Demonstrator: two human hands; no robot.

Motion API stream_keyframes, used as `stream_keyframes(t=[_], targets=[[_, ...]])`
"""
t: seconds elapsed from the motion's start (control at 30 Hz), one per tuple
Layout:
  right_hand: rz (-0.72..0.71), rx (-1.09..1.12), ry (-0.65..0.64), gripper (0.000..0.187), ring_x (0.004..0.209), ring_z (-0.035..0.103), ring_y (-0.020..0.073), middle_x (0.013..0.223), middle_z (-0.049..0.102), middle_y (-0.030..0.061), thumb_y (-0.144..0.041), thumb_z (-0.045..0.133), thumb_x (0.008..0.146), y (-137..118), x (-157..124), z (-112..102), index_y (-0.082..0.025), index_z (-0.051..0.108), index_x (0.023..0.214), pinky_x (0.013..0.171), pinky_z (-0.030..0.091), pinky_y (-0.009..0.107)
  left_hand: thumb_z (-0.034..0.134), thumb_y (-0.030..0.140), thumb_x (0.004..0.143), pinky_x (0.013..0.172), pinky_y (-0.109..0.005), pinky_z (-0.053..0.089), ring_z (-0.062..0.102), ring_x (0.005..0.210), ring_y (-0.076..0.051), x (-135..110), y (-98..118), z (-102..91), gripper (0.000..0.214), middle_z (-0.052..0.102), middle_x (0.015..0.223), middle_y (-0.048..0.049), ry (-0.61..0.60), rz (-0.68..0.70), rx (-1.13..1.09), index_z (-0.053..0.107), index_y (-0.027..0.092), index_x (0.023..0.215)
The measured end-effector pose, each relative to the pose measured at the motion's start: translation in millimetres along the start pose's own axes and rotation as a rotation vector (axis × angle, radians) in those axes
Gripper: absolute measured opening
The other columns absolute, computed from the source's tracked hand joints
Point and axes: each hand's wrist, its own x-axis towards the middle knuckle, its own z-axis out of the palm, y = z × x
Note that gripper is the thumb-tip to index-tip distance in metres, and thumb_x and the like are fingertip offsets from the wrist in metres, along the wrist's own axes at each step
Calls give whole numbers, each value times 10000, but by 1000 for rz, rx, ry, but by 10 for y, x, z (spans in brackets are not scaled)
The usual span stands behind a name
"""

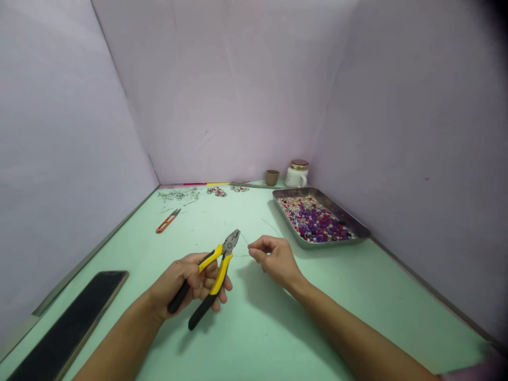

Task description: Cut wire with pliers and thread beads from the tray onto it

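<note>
My left hand (pixel 190 280) holds a pair of pliers (pixel 223 261) with yellow and black handles. Its handles are spread apart and its metal jaws point up and to the right. My right hand (pixel 273 258) pinches a thin wire (pixel 244 239) between thumb and forefinger. That wire runs from the fingertips up to the tip of the plier jaws; whether the jaws clamp it is too small to tell. Both hands are just above the pale green tabletop (pixel 254 338).
A metal tray (pixel 307 244) of mixed beads stands at the right. Behind it are a lidded white mug (pixel 296 174) and a small brown cup (pixel 272 178). Orange thread snips (pixel 168 220), wire scraps (pixel 179 194) and beaded pieces (pixel 216 191) lie farther back. A dark phone (pixel 75 323) lies at left.
</note>
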Motion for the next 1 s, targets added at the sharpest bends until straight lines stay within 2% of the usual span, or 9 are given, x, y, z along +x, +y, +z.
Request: stream_keyframes(t=[0.1, 0.17, 0.37, 0.6, 0.67, 0.77, 0.87, 1.0], targets=[[-147, -131, 58, 79, 553, 522, 120, 587, 606, 17, -191, 557, 632, -1, -3, -26, -157, 628, 628, 518, 413, 235, 364, 28, 445, 550, -365, 420, 581, 631, -252, 18, -7, 8, 230, 582, 687, -79, -2, 2, -9, 386, 148, 640], [-156, -147, 54, 86, 554, 526, 125, 589, 611, 18, -193, 550, 637, 0, -4, -32, -159, 629, 633, 517, 408, 236, 361, 26, 443, 534, -349, 416, 575, 614, -238, 21, -16, 16, 235, 581, 679, -74, 9, 3, 3, 383, 151, 641], [-32, -68, 10, 68, 461, 465, 99, 508, 564, -7, -196, 553, 604, -1, 2, -19, -152, 602, 589, 451, 362, 218, 358, 15, 426, 519, -322, 416, 553, 605, -203, 28, -53, 37, 266, 568, 692, -50, 105, 9, 129, 415, 159, 642], [149, 131, -56, 21, 387, 401, 65, 419, 483, -45, -166, 561, 550, -19, -10, 29, -148, 566, 540, 382, 303, 191, 412, 64, 531, 463, -256, 356, 484, 510, -150, 86, -203, 23, 192, 520, 572, -5, 372, 115, 607, 505, 157, 672], [214, 208, -84, 25, 370, 391, 59, 399, 468, -52, -162, 571, 532, -18, -9, 47, -146, 551, 528, 357, 277, 182, 412, 72, 544, 461, -253, 350, 486, 516, -153, 93, -233, 45, 195, 521, 573, -9, 380, 127, 620, 512, 154, 689], [271, 308, -113, 64, 358, 382, 51, 401, 465, -54, -173, 598, 519, -15, -2, 55, -140, 548, 543, 331, 248, 171, 403, 65, 537, 470, -263, 372, 511, 547, -167, 99, -245, 88, 231, 547, 630, -32, 365, 119, 518, 520, 146, 720], [234, 321, -119, 104, 368, 388, 49, 424, 469, -52, -211, 619, 544, -8, 9, 45, -132, 568, 587, 336, 305, 171, 410, 57, 522, 482, -269, 388, 526, 586, -177, 106, -244, 109, 247, 570, 700, -48, 382, 144, 454, 523, 147, 723], [90, 238, -76, 168, 466, 478, 82, 516, 514, -35, -262, 614, 589, 2, 15, 42, -143, 603, 708, 416, 445, 209, 420, 70, 537, 462, -253, 354, 494, 531, -157, 121, -261, 120, 200, 545, 605, -20, 430, 147, 521, 511, 156, 693]])
